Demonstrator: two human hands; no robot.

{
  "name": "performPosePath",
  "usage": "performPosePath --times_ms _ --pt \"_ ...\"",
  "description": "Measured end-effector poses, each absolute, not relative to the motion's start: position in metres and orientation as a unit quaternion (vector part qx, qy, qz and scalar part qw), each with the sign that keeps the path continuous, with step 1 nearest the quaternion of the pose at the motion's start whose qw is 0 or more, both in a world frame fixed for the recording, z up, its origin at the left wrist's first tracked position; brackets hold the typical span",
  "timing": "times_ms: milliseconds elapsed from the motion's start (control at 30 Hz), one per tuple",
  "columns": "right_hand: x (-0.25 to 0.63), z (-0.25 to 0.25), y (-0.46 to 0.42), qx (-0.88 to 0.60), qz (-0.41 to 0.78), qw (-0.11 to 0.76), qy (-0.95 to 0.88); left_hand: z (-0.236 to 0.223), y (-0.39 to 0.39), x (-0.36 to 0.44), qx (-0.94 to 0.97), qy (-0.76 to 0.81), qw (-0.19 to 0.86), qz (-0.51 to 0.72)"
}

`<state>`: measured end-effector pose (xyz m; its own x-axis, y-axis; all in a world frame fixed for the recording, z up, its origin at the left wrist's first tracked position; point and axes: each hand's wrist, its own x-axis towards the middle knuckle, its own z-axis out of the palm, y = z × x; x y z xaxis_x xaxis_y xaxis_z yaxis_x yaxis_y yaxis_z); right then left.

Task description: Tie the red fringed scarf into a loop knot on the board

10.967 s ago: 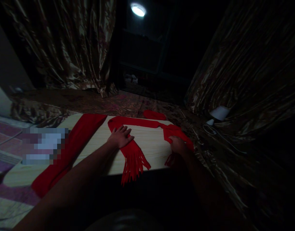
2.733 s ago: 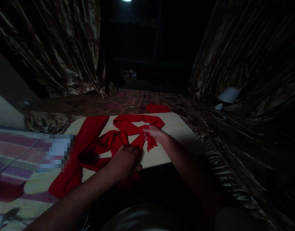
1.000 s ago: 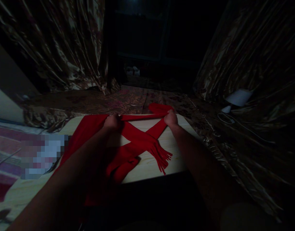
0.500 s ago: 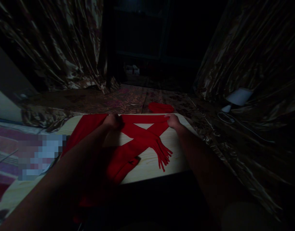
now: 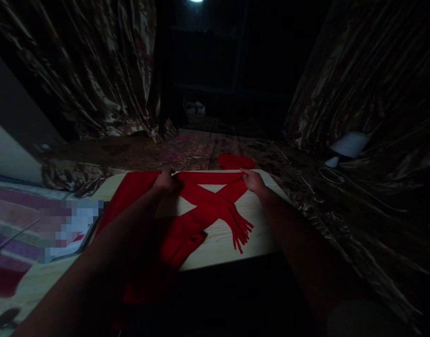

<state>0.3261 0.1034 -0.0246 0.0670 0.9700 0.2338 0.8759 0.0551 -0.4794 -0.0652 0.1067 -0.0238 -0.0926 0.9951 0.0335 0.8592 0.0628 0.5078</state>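
A red fringed scarf lies on the pale wooden table, its two lengths crossing over each other and a straight band running along the far edge. At the band's left bend my left hand is closed on the scarf. My right hand pinches it at the right bend, thumb and fingers together. The fringe spreads over the tabletop toward me. More red cloth lies left of my left hand, partly hidden by my forearm; whether it is joined to the scarf I cannot tell.
A rolled or folded red item lies just beyond the table's far edge. To the right stands a small white lamp with a cord. A blurred flat item is at the left, by a striped cloth. Patterned curtains hang behind.
The view has shifted slightly, so everything sits a little lower and further right. Both hands keep their hold on the scarf, and its crossed shape looks the same.
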Motion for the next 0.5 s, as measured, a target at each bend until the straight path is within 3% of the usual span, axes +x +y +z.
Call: performPosePath --times_ms 133,367,500 --pt "0.324 -0.029 0.112 -0.678 0.175 0.315 -0.641 -0.024 0.109 -0.063 0.682 0.656 0.199 0.256" --pt "0.331 -0.032 0.115 -0.653 0.311 0.408 -0.557 -0.037 0.114 -0.063 0.555 0.595 0.402 0.42" --pt "0.329 -0.025 0.114 -0.678 0.357 0.384 -0.515 -0.037 0.112 -0.065 0.526 0.6 0.44 0.412"
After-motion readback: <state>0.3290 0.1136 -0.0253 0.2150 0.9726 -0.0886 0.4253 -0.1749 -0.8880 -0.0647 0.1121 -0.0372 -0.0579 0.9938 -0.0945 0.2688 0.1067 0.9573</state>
